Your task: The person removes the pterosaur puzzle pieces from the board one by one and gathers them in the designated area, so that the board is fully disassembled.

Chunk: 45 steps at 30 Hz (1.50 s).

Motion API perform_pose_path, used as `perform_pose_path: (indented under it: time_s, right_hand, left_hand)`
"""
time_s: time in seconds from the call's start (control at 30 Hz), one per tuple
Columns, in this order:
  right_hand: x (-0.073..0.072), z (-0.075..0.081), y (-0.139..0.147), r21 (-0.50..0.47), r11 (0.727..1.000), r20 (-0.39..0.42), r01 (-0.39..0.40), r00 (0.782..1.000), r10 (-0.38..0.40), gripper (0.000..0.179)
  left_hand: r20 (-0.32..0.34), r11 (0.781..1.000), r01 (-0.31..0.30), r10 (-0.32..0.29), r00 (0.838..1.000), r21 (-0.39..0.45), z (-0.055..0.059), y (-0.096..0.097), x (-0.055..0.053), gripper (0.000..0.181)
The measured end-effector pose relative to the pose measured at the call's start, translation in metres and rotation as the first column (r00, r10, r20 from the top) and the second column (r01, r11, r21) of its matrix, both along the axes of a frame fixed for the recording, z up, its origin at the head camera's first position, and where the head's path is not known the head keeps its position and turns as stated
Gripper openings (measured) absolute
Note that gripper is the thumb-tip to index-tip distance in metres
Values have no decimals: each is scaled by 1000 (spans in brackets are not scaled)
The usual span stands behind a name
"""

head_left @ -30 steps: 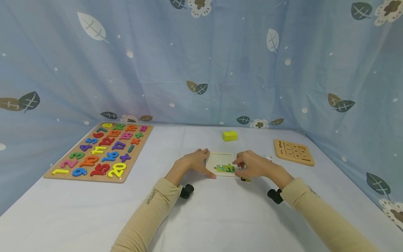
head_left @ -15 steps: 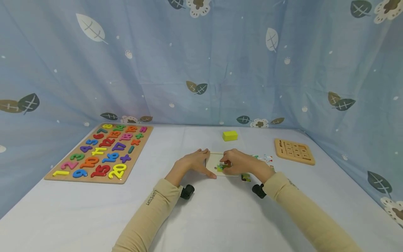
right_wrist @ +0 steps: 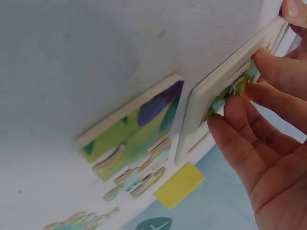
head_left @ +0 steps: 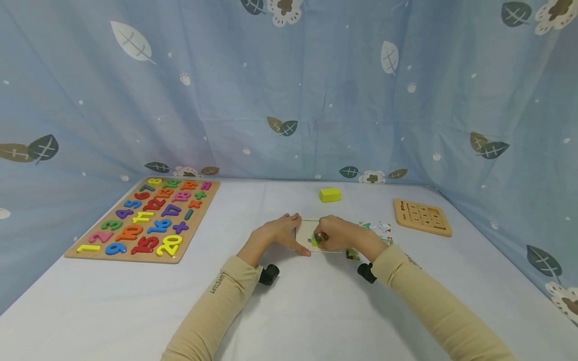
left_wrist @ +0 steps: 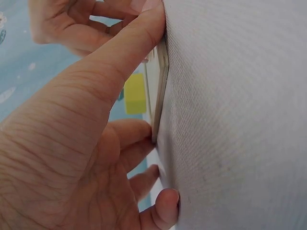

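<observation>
A pale, square wooden puzzle tray (head_left: 305, 231) lies on the table. My left hand (head_left: 281, 234) holds its left side, with the thumb at the near corner and the fingers at the far corner, as the left wrist view (left_wrist: 72, 129) also shows. Over the tray, my right hand (head_left: 338, 233) pinches a green jigsaw puzzle piece (right_wrist: 218, 104) low against the tray floor. Another green piece (head_left: 314, 241) shows just left of those fingertips. The fingers partly cover the pieces, so their seating cannot be told. Loose jigsaw pieces (right_wrist: 139, 124) lie right of the tray.
A yellow block (head_left: 330, 195) stands behind the tray. Far left is a board of coloured numbers (head_left: 149, 220); at right lies a small wooden number board (head_left: 422, 217). More loose pieces (head_left: 383, 228) lie beyond the right wrist. A blue patterned curtain (head_left: 289, 100) hangs behind the table.
My right hand has moved left from the tray's right edge, carrying a puzzle piece to the green piece inside, and then slightly further left. The left hand has stayed put.
</observation>
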State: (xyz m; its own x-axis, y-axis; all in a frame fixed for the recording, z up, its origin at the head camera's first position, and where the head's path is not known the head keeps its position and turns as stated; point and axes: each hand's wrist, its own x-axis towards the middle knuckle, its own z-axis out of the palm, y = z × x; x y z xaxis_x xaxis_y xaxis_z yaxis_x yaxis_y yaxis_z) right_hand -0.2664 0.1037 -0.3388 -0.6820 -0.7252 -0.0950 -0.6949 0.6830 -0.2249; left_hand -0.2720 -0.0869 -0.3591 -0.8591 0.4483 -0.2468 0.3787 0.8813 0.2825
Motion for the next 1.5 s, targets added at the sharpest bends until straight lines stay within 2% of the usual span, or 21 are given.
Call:
perform_pose_path:
  time_s: [0.27,0.47,0.57,0.83,1.07,1.33,1.5]
  right_hand:
    - [1,0,1,6,1000,8,24,1000,-24,20]
    - [0,4,6,-24,1000,22,0,1000,1,17]
    - [2,8,12,-33,999,5,-32,999,32,15]
    - [11,18,34,-16,1000,-36,-22,999,22,21]
    - [17,15,51,-45,998,-67,-37,997,34,20]
    - [25,15,68,-31,999,-111,-39,993,35,12]
    - [27,14,79,-38,999,-111,-37,993,33,12]
  left_hand:
    - [5,1000,3,-3,1000,7,1,1,0,108]
    - [2,1000,5,-5,1000,7,0,1,0,108]
    - [-6,1000,9,-9,1000,-5,0,1,0,107]
    - [-24,1000,14,-14,1000,2,0,0,2,107]
    - [-18,1000,15,-15,1000,6,1,0,2,105]
    - [-17,999,24,-24,1000,26,0,0,1,106]
    - [-20,1000,23,-22,1000,21,-1,-1,1,106]
